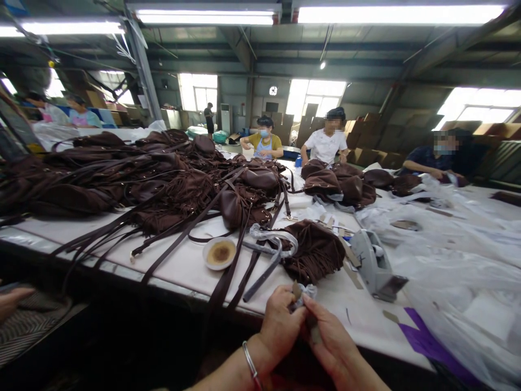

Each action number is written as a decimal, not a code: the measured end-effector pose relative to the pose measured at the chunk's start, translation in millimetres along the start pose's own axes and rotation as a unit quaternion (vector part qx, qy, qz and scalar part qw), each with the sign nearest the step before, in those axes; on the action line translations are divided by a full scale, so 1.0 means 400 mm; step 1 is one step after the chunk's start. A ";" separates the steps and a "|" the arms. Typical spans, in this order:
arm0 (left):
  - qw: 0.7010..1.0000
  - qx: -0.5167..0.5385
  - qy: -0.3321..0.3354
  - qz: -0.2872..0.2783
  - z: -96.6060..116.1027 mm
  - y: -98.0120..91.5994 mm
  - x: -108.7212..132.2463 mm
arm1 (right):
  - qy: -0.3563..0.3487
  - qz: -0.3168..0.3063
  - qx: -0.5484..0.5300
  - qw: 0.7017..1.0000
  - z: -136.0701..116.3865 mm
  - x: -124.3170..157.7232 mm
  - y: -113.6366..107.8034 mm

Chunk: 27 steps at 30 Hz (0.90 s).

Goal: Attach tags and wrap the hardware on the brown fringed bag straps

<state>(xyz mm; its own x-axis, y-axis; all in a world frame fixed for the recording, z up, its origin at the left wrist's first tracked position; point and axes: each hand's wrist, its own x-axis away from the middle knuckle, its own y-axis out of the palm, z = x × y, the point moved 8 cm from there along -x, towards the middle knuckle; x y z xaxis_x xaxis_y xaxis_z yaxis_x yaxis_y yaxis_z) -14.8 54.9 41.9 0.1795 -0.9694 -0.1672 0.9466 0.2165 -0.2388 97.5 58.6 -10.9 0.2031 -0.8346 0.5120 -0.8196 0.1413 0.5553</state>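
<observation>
Both of my hands meet low in the view, in front of the table's near edge. My left hand (280, 323), with a silver bangle at the wrist, is closed on a small crumpled piece of clear plastic wrap (306, 291) with a brownish tip. My right hand (328, 331) pinches the same wrap from the other side, its fingers partly hidden. Just beyond them a dark brown fringed bag (311, 250) lies on the white table (252, 277), its handle (285, 239) covered in clear plastic. Dark straps lie to its left.
Brown bags (171, 184) are heaped across the left. A shallow bowl (220, 253) holds yellowish stuff. A grey tape dispenser (374, 266), plastic sheets (459, 260) and a purple piece (431, 342) lie right. Several people work across the table; a hand (14, 301) shows far left.
</observation>
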 end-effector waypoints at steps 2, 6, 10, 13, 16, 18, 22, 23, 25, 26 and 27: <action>0.999 -0.004 -0.032 0.001 -0.022 -0.010 -0.012 | -0.012 -0.040 0.068 0.997 -0.018 0.022 0.006; 0.980 0.099 -0.157 -0.074 -0.082 -0.003 -0.020 | -0.071 -0.097 0.246 0.962 -0.047 0.059 -0.029; 0.948 0.186 -0.229 -0.116 -0.102 0.012 -0.010 | -0.244 -0.164 0.437 0.850 -0.093 0.090 -0.040; 0.946 0.186 -0.228 -0.137 -0.103 0.021 -0.009 | -0.409 -0.191 0.550 0.702 -0.145 0.125 0.007; 0.955 0.154 -0.207 -0.148 -0.106 0.021 -0.013 | -0.472 -0.224 0.608 0.598 -0.179 0.135 0.070; 0.957 0.144 -0.194 -0.159 -0.108 0.019 -0.014 | -0.479 -0.244 0.624 0.567 -0.198 0.125 0.107; 0.956 0.125 -0.165 -0.210 -0.101 0.017 -0.011 | -0.488 -0.247 0.628 0.554 -0.228 0.081 0.158; 0.956 0.113 -0.158 -0.222 -0.097 0.015 -0.011 | -0.478 -0.250 0.627 0.562 -0.229 0.064 0.166; 0.958 0.085 -0.134 -0.238 -0.086 0.009 -0.014 | -0.437 -0.261 0.623 0.594 -0.226 0.028 0.173; 0.961 0.071 -0.112 -0.241 -0.077 0.006 -0.017 | -0.412 -0.268 0.621 0.611 -0.221 0.013 0.175; 0.965 0.055 -0.086 -0.241 -0.067 0.002 -0.022 | -0.387 -0.276 0.622 0.622 -0.215 0.001 0.175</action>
<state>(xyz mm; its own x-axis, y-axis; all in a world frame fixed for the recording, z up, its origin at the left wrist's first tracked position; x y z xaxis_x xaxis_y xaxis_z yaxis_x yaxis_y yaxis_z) -22.6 66.6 17.5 -0.2558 -0.9615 0.1008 0.9525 -0.2685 -0.1440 86.2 113.8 84.4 0.7132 -0.6475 -0.2685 -0.6177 -0.3995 -0.6774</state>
